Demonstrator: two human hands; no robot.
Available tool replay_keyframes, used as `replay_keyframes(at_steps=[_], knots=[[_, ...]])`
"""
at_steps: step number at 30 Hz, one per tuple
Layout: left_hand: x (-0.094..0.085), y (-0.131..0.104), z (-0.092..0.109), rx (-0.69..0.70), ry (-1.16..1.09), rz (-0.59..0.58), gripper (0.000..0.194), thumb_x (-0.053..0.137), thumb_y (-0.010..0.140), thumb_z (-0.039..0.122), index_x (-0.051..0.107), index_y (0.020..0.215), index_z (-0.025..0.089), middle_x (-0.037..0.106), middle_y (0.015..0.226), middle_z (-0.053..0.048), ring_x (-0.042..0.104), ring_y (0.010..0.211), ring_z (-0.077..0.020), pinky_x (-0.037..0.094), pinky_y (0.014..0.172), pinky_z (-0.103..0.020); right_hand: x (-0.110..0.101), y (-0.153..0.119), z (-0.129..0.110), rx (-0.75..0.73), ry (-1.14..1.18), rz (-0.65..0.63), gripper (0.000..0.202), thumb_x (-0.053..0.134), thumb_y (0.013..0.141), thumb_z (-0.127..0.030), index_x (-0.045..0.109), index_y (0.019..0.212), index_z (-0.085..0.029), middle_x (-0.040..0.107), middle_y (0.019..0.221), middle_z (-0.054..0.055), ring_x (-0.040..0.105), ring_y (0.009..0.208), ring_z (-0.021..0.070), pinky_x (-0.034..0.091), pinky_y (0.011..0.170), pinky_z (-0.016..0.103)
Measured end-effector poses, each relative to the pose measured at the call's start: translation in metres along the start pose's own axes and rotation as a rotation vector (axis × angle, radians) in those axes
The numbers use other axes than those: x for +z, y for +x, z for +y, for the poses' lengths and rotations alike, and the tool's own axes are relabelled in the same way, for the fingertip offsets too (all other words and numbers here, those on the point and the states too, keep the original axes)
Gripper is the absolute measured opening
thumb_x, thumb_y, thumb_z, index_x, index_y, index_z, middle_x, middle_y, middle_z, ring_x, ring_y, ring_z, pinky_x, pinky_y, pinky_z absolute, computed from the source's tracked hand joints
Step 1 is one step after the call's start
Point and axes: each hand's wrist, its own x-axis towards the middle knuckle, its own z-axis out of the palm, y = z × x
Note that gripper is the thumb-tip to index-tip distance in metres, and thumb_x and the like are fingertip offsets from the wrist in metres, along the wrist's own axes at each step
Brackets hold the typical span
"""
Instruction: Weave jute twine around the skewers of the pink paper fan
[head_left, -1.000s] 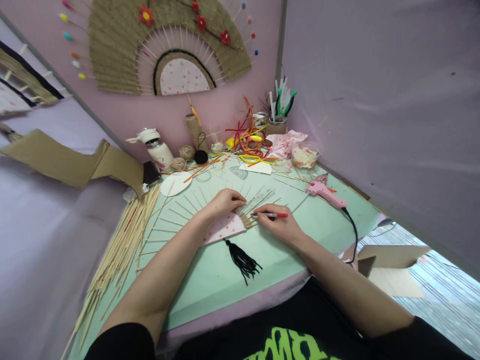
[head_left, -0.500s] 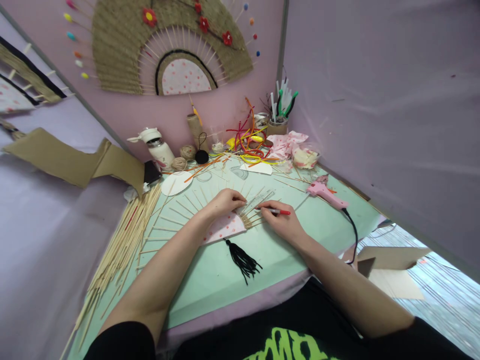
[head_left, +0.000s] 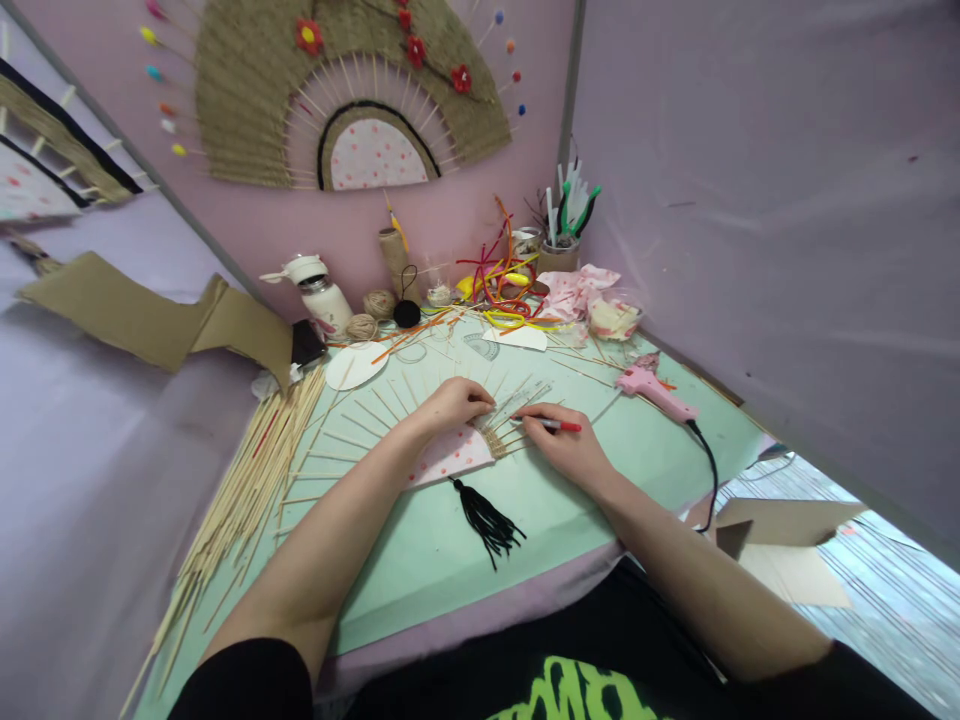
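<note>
My right hand (head_left: pixel 568 447) is closed round a red marker (head_left: pixel 561 425), its tip pointing left at the thin wooden sticks. My left hand (head_left: pixel 459 402) has its fingers curled together, pinching the near end of a clear ruler (head_left: pixel 529 396) that lies over the sticks. Beneath that hand and forearm is a half-round fan base (head_left: pixel 459 456) in white cloth with pink dots. Sticks (head_left: pixel 354 437) radiate from it, and a woven strip (head_left: pixel 492 441) shows at its right end. A black tassel (head_left: pixel 489 522) hangs from its straight edge.
Loose sticks (head_left: pixel 244 480) pile up at the left. A pink glue gun (head_left: pixel 656 390) with a black cord lies at the right. Along the back stand a white bottle (head_left: pixel 324 300), twine balls (head_left: pixel 362 327) and coloured pipe cleaners (head_left: pixel 510 285). A finished fan (head_left: pixel 247 110) hangs on the wall.
The view has shifted slightly, so the background sits a little further right. Both hands, the marker and the ruler hold nearly the same positions.
</note>
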Motion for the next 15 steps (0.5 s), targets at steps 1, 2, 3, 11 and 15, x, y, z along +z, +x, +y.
replay_keyframes(at_steps=[1, 2, 3, 11, 15], knots=[[0.0001, 0.0001, -0.0003, 0.0, -0.001, 0.0, 0.027, 0.061, 0.075, 0.03, 0.076, 0.089, 0.012, 0.071, 0.075, -0.005, 0.055, 0.057, -0.0127, 0.044, 0.059, -0.025, 0.0002, 0.0, 0.0004, 0.001, -0.002, 0.001, 0.023, 0.053, 0.077, -0.018, 0.075, 0.082, -0.023, 0.076, 0.085, 0.001, 0.069, 0.08, 0.0186, 0.052, 0.077, 0.028], [0.0002, 0.0002, -0.0006, 0.002, -0.001, 0.0, 0.027, 0.061, 0.075, 0.03, 0.076, 0.089, 0.012, 0.071, 0.075, -0.005, 0.055, 0.057, -0.0127, 0.043, 0.059, -0.025, 0.0003, 0.0, 0.0008, 0.002, -0.004, 0.002, 0.023, 0.054, 0.077, -0.018, 0.075, 0.082, -0.023, 0.076, 0.085, 0.001, 0.069, 0.08, 0.0186, 0.052, 0.077, 0.028], [0.0004, 0.0003, -0.001, 0.003, -0.002, -0.001, 0.027, 0.061, 0.075, 0.03, 0.076, 0.089, 0.012, 0.071, 0.074, -0.005, 0.055, 0.056, -0.0125, 0.043, 0.059, -0.025, 0.0005, 0.0, 0.0013, 0.001, -0.005, 0.002, 0.023, 0.054, 0.077, -0.018, 0.076, 0.082, -0.023, 0.077, 0.086, 0.001, 0.069, 0.08, 0.0187, 0.052, 0.077, 0.028], [0.0006, -0.0001, -0.0008, 0.002, -0.003, -0.002, 0.027, 0.061, 0.075, 0.029, 0.075, 0.09, 0.011, 0.07, 0.073, -0.005, 0.054, 0.055, -0.0117, 0.042, 0.056, -0.024, 0.0017, 0.0002, 0.0046, -0.013, -0.002, 0.002, 0.022, 0.055, 0.078, -0.019, 0.076, 0.083, -0.023, 0.077, 0.087, 0.001, 0.069, 0.081, 0.0189, 0.052, 0.078, 0.029], [0.0005, -0.0002, -0.0002, 0.008, -0.006, 0.0, 0.026, 0.061, 0.075, 0.028, 0.075, 0.089, 0.011, 0.071, 0.074, -0.005, 0.054, 0.055, -0.0117, 0.043, 0.056, -0.024, 0.0019, 0.0003, 0.0052, -0.013, -0.004, 0.003, 0.022, 0.055, 0.078, -0.019, 0.076, 0.083, -0.024, 0.077, 0.087, 0.001, 0.07, 0.083, 0.019, 0.053, 0.078, 0.029]])
